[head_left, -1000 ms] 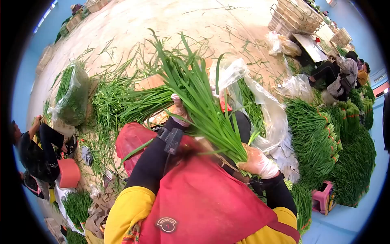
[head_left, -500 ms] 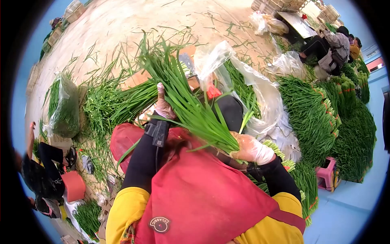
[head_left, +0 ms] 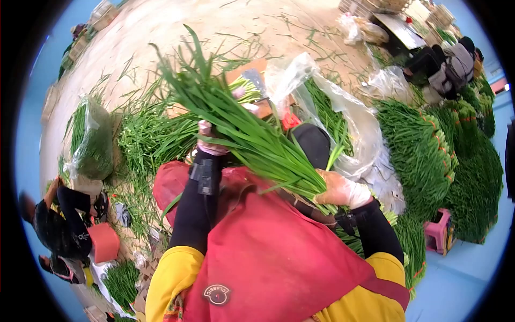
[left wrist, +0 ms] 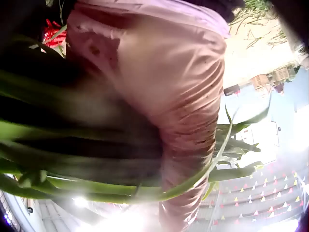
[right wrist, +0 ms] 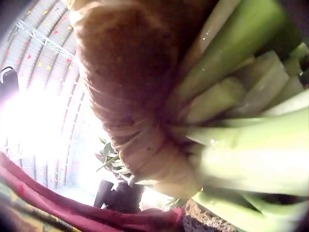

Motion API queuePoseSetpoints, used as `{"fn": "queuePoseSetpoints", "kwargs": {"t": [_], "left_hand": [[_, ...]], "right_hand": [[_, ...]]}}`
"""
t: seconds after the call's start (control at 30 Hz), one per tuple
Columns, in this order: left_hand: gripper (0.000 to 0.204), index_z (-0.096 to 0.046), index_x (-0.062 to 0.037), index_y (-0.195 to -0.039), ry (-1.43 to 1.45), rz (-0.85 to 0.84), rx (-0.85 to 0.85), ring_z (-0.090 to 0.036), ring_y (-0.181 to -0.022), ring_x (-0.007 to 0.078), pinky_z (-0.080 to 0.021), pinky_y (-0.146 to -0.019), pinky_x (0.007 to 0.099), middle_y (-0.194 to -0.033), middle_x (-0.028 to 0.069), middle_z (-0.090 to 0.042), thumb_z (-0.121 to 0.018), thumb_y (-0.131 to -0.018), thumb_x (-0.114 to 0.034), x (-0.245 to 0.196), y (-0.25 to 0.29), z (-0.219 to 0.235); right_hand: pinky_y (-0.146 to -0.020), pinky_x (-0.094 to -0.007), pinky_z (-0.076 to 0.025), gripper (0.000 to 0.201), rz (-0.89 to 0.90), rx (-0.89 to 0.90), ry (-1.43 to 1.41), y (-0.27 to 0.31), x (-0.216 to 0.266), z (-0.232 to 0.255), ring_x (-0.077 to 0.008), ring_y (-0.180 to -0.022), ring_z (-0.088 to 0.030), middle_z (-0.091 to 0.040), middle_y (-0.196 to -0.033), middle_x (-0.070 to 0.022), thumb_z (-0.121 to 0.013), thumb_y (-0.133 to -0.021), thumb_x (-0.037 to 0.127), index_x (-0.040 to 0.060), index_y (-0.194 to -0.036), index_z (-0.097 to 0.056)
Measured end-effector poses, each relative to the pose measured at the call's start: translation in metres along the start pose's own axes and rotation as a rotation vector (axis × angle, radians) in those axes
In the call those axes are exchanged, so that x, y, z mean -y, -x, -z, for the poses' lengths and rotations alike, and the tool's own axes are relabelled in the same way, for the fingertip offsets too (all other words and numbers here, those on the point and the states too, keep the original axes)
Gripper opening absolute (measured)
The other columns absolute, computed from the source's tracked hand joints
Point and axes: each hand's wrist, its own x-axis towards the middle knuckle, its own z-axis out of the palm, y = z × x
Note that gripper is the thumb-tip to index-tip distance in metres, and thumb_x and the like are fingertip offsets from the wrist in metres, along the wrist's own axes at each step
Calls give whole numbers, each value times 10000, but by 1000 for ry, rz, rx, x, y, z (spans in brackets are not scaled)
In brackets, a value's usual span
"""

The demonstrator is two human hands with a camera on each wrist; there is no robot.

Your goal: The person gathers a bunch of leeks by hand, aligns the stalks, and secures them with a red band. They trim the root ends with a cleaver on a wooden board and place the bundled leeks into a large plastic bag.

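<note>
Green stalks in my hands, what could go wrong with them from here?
Your right hand grips the stalks near their base, so the long, fanned leaf ends might sag or bend. A few leaves stick out sideways and could slip free. The plastic bag lies close by and might snag them.

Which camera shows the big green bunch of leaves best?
The head view: it shows the whole bunch, from leaf tips to the stem ends in the right hand. The left wrist view shows only some leaves, partly dark, around the left hand. The right wrist view shows just stems, very close.
</note>
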Motion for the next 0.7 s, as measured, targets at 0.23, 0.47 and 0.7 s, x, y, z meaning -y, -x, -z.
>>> {"fn": "queuePoseSetpoints", "kwargs": {"t": [0.23,0.47,0.7], "left_hand": [[337,-539,-112,-861,-138,-143,64,-379,-583,115,-335,-669,321,-606,-49,-406,-631,-799,-429,-19,-5,-8],[289,-410,-122,-704,114,-160,39,-364,-567,150,-397,-704,333,-598,-27,-337,-637,-811,-266,-24,1,-13],[347,-386,-144,-653,129,-90,40,-406,-533,121,-408,-737,325,-566,-53,-351,-647,-835,-283,-28,7,-10]], "right_hand": [[-957,-303,-392,686,58,107,-209,3,-4,-1,-186,-1110,-511,-556,-1180,-143,-694,-683,109,-3,-1297,-408],[-1073,-326,-272,720,136,-12,-128,31,-9,18,-250,-1308,-361,-352,-1425,-178,-569,-876,408,3,-1404,-293],[-893,-276,-415,434,54,-364,-365,13,-55,14,-154,-1004,-559,-613,-1108,-84,-453,-956,331,52,-1284,-508]]}}
